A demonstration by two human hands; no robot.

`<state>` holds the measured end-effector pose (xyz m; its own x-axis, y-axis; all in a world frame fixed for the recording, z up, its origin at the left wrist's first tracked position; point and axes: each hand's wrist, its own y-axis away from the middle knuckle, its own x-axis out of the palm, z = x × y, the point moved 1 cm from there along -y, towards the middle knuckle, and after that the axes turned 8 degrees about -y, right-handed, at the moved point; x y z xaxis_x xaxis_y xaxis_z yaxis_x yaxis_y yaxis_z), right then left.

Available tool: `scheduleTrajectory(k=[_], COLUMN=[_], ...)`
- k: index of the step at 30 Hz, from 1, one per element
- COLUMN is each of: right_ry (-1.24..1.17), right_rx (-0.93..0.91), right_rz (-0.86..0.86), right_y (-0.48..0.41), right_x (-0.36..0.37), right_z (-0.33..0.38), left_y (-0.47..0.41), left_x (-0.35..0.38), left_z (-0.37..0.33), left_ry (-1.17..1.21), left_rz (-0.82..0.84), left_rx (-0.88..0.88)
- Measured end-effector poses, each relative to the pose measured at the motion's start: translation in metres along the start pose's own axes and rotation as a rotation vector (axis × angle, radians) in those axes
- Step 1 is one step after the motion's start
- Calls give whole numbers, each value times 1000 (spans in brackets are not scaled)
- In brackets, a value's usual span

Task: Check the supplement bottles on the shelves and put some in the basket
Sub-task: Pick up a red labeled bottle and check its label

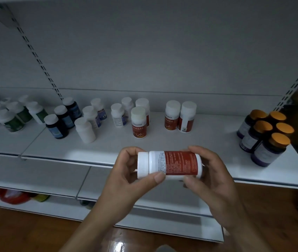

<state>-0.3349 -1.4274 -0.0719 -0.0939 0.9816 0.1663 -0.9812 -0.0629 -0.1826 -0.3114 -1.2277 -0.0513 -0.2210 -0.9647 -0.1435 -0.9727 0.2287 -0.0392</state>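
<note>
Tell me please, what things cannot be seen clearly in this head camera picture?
- Basket: not in the head view.
- Small print on the red-labelled white plastic bottle held sideways by left hand and right hand: too small to read.
- Red and yellow items on the lowest shelf: blurred, partly hidden by the shelf above.
- Green-labelled bottles at far left: blurred.

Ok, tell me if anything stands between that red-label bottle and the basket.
Cannot tell: no basket shows in this view. The red-label bottle lies sideways, held by the left hand and right hand in front of the shelf.
</note>
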Motion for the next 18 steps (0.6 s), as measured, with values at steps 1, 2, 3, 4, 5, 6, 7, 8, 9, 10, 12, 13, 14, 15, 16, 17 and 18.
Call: scheduleTrajectory(k=[1,2,3,4,5,6,7,8,9,10,12,13,14,15,16,17,18], right_ry=[-25,-43,-52,-56,-53,-46,-41,-40,-35,-25,-18,-26,-30,-23,-15,-17,-30], right_rx=[17,36,53,64,70,76,80,81,75,68,64,66,68,74,82,85,82], right_rz=[-16,-29,-42,-58,-72,-75,-57,-27,2,18,-16,-54,-92,-122,-137,-128,-97], right_y=[0,0,0,0,0,0,0,1,2,3,2,1,0,-1,-1,-1,0], right_x=[1,2,3,4,4,4,4,4,4,4,6,6,7,7,7,7,7], right_z=[0,0,0,0,0,0,-1,-1,-1,-1,0,1,2,2,2,2,2], left_y=[1,3,4,4,4,3,3,3,3,3,4,5,6,6,6,4,3], left_x=[-1,-2,-2,-2,-2,0,1,3,4,5,5,5,4,3,3,4,5], left_z=[0,0,0,-1,-2,-4,-6,-8,-8,-8,-8,-7,-6,-5,-5,-5,-6], left_ry=[-23,-41,-52,-49,-27,1,20,26,26,23,22,25,19,17,21,30,46], left_rz=[30,60,84,96,93,76,45,5,-27,-44,3,53,85,98,86,57,23], left_rx=[19,48,75,89,85,69,47,21,-10,-38,-46,-33,-15,5,21,22,10])
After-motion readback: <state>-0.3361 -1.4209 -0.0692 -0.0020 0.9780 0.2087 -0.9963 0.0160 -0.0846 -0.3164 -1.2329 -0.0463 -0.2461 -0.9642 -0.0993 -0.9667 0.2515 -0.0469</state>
